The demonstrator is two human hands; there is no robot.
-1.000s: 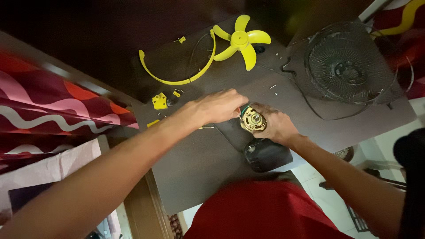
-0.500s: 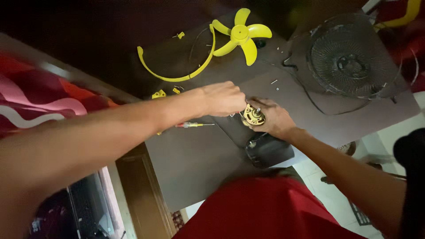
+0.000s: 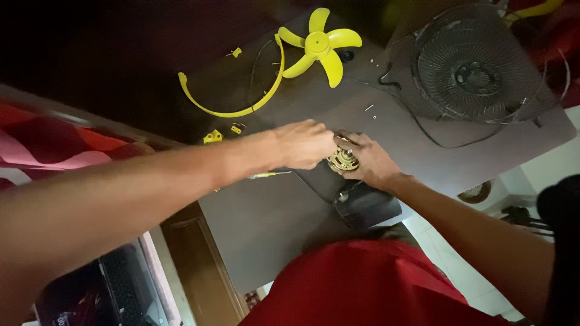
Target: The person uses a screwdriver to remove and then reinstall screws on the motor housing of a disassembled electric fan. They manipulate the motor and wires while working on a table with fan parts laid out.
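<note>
Fingers of your right hand (image 3: pixel 370 162) were wrapped around the fan motor (image 3: pixel 343 160), its copper windings showing between thumb and fingers, so that hand was closed on it. Your left hand (image 3: pixel 305 143) reached in from the other side with its fingertips curled down at the motor's top; whether they pinched anything there, you could not tell from this view. The motor sat on the dark grey table (image 3: pixel 260 217), at the upper end of the black fan housing (image 3: pixel 362 202), which lay just toward your body.

Just left of your left forearm lay a small screwdriver (image 3: pixel 269 175) with a yellowish handle. Farther out, small yellow clips (image 3: pixel 212 137) rested near the table's edge, and beyond them a curved yellow guard ring (image 3: pixel 241 105) swept round. The yellow five-blade fan propeller (image 3: pixel 320 45) lay flat at the far side, well apart from your hands. To its right stood the wire fan grille (image 3: pixel 477 69), with a black cord (image 3: pixel 423 121) looping from it across the table. A few loose screws (image 3: pixel 370 108) lay between grille and hands.
</note>
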